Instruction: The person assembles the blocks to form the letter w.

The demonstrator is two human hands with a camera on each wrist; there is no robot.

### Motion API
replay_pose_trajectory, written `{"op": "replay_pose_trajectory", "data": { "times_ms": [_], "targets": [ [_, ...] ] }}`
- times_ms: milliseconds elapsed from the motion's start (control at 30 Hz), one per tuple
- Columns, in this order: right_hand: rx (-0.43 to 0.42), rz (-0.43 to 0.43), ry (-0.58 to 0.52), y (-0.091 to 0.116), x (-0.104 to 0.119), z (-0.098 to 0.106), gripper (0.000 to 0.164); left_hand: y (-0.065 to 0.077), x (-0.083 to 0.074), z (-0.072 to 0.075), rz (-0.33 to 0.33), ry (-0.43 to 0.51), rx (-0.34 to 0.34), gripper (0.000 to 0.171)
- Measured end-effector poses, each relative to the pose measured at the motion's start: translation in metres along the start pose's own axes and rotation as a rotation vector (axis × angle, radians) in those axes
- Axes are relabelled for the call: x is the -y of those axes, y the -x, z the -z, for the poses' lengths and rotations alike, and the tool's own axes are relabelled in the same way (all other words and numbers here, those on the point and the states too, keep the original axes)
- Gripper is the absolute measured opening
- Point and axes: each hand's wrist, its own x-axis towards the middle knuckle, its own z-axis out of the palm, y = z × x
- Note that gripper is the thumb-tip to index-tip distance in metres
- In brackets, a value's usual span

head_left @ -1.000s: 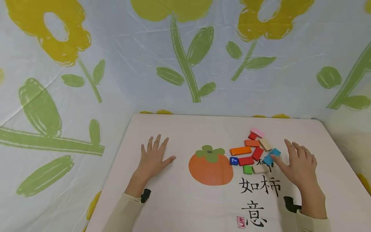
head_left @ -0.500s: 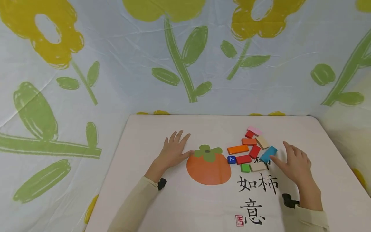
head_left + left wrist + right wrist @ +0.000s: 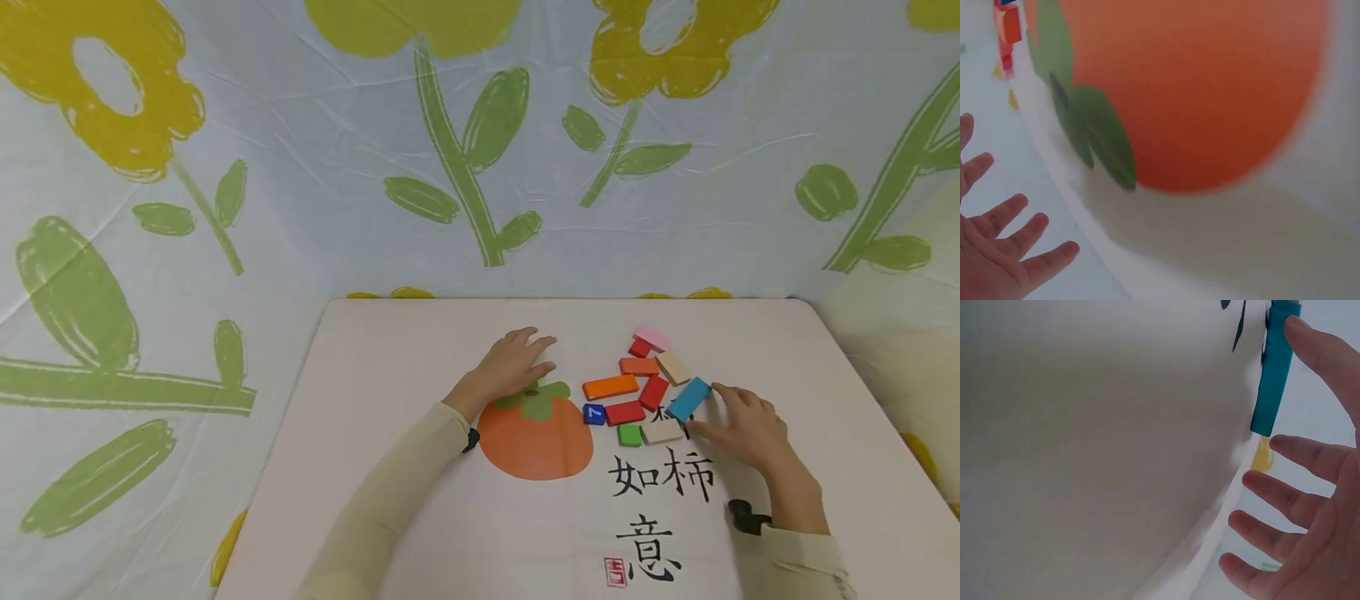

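Observation:
At the right edge of a loose group of coloured blocks lies a blue block [image 3: 688,400]. My right hand [image 3: 753,429] is beside it, thumb near one end and index finger near the other. In the right wrist view the thumb overlaps the blue block [image 3: 1275,369]; whether it touches cannot be told. My left hand [image 3: 512,362] hovers over the top of the printed persimmon [image 3: 536,446], fingers spread and holding nothing. Left of the blue block are an orange block [image 3: 610,387], a red block [image 3: 625,412] and a small dark-blue cube [image 3: 594,414] marked 7.
A pink block [image 3: 651,337] is at the back of the group. A green block [image 3: 630,435] and a beige block [image 3: 662,432] are at its front. Black characters are printed on the pale tabletop [image 3: 405,333]. A flowered cloth [image 3: 300,167] hangs behind.
My left hand has moved right, from the left side of the table to above the persimmon print. My right hand has come closer around the blue block. The view has shifted slightly.

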Motion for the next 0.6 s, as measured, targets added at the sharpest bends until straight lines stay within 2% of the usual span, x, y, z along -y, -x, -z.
{"op": "replay_pose_trajectory", "data": {
  "times_ms": [100,300,433,600],
  "targets": [
    [0.019,-0.004,0.004,-0.003,-0.001,-0.001,0.094,-0.017,-0.01,-0.007,-0.024,0.026,0.045,0.052],
    [0.014,-0.003,0.013,-0.005,-0.002,-0.003,0.097,-0.036,-0.032,-0.015,-0.08,0.044,0.106,0.053],
    [0.006,-0.005,0.022,-0.007,-0.003,-0.003,0.096,-0.043,-0.046,-0.02,-0.109,0.036,0.172,0.055],
    [0.001,-0.004,0.037,-0.008,-0.006,-0.005,0.095,-0.042,-0.067,-0.019,-0.147,0.035,0.29,0.061]
  ]
}}
